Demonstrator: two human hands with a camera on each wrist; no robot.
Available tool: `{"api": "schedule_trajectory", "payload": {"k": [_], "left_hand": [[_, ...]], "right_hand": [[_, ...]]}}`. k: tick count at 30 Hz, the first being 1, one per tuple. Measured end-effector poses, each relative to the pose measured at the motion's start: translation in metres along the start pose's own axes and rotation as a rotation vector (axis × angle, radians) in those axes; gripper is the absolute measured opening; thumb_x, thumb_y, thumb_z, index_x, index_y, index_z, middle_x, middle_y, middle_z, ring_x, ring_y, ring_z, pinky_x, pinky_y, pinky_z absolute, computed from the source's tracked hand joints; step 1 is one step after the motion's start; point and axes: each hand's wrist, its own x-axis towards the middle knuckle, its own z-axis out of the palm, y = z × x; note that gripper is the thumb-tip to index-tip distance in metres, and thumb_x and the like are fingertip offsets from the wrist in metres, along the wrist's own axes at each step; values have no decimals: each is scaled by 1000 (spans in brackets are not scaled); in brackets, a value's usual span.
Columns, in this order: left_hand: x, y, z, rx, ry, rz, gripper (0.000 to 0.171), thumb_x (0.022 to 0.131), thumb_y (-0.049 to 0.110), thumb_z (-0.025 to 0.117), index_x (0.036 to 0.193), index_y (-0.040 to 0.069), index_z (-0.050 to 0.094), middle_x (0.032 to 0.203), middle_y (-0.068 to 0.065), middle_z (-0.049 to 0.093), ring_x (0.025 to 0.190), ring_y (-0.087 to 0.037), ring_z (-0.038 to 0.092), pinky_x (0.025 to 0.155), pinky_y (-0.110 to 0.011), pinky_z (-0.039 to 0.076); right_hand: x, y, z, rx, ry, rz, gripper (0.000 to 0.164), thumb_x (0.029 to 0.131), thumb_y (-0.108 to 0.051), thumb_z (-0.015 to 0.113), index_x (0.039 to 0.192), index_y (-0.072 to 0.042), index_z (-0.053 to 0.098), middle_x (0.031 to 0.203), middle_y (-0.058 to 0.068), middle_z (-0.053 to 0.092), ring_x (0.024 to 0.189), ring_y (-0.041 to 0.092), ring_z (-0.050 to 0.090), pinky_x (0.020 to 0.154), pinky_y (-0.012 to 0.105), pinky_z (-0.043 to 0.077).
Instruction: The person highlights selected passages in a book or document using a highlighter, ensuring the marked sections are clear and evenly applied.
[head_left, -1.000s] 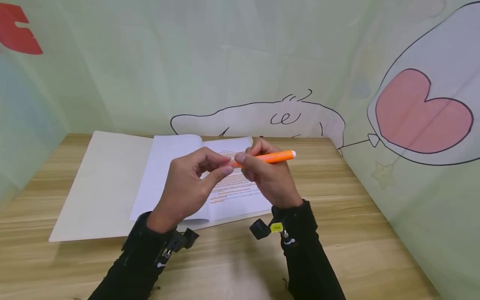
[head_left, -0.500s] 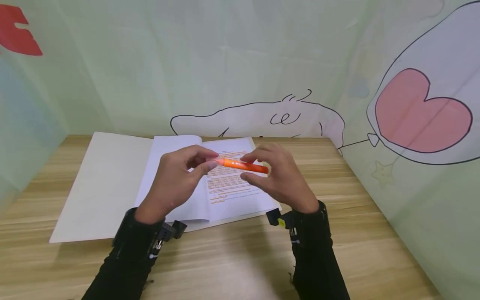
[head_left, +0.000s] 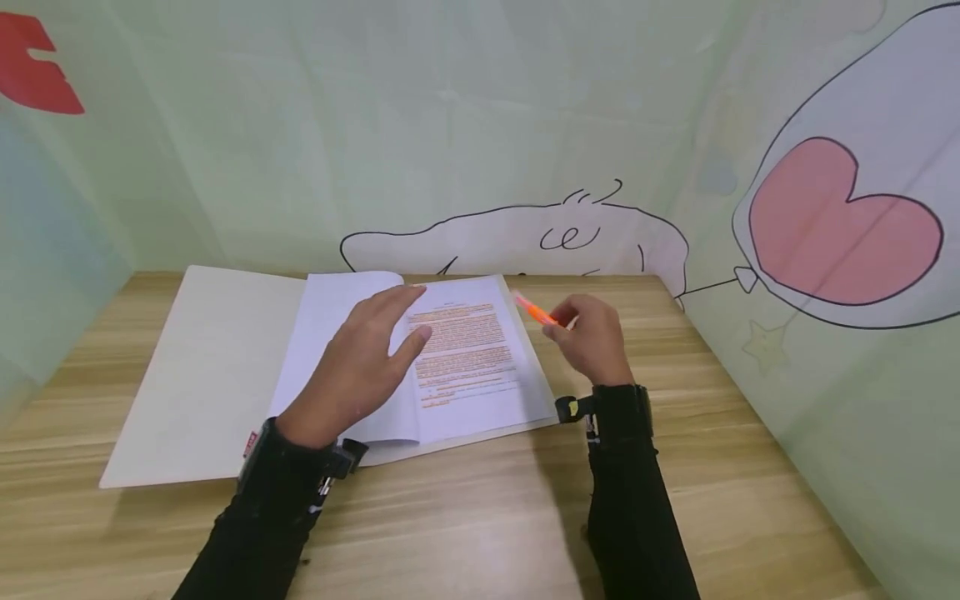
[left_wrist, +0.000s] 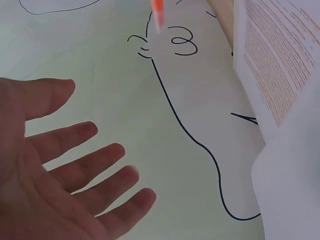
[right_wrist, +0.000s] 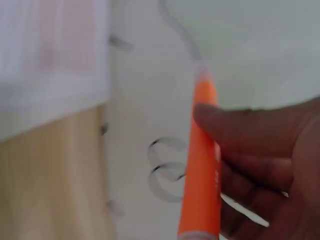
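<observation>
Fingers spread, my left hand (head_left: 352, 362) hovers over the left page of an open booklet and holds nothing. In the left wrist view all its fingers (left_wrist: 102, 162) show apart from one another. To the right of the booklet, my right hand (head_left: 594, 340) pinches an orange highlighter (head_left: 536, 312) between thumb and fingers, with its pale tip end pointing up and left. The right wrist view shows the highlighter (right_wrist: 201, 175) close up, my thumb pressed along it. The printed page (head_left: 465, 400) carries orange marks over most of its lines.
The booklet's wide cream cover (head_left: 202, 375) lies spread to the left on the wooden table (head_left: 450, 525). A curled white page (head_left: 352, 283) stands up a little near the fold. Behind the table hangs a pale green printed backdrop (head_left: 450, 125).
My left hand has let go of the highlighter's pale end and spread its fingers. My right hand has carried the highlighter off to the right, beyond the booklet's edge.
</observation>
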Motion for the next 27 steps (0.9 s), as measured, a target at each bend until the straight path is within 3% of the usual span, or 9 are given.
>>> {"api": "schedule_trajectory", "payload": {"k": [4,9,13,19,23,27], "left_hand": [[-1,-8,3,108,-2,-20,50,101,20,58,146,1,47,152,-23,42,142,-43,34,113,-64,32],[1,-22,10,226,1,-70,53,103,27,52,148,0,42,154,-27,37,143,-47,30,115,-66,25],[1,-35,16,282,-13,-134,56,104,29,48,149,-2,39,154,-30,35,142,-51,28,113,-71,22],[3,-50,25,315,-62,-205,60,104,34,46,152,-1,34,156,-31,29,144,-53,20,114,-74,15],[4,-53,27,328,-82,-222,62,104,36,46,153,1,32,157,-31,26,145,-53,16,114,-74,11],[4,-52,26,333,-62,-201,61,104,35,46,153,1,32,157,-32,25,145,-54,14,113,-76,8]], "right_hand": [[4,44,12,-5,112,242,16,82,-6,80,90,5,72,86,21,69,79,35,59,67,40,45],[3,72,30,-4,144,368,16,79,-3,80,87,9,74,90,27,71,90,43,61,78,51,50],[0,82,38,-22,138,416,15,76,-2,81,84,9,75,89,27,72,87,42,61,72,46,50],[0,89,42,-35,100,488,19,75,-7,85,86,6,76,87,22,71,81,34,61,59,29,41],[0,87,40,-26,82,487,27,75,-10,86,91,8,74,91,24,71,85,36,61,63,37,49],[2,73,28,-31,139,359,40,79,-16,84,104,11,69,103,28,66,94,42,61,78,52,52]]}}
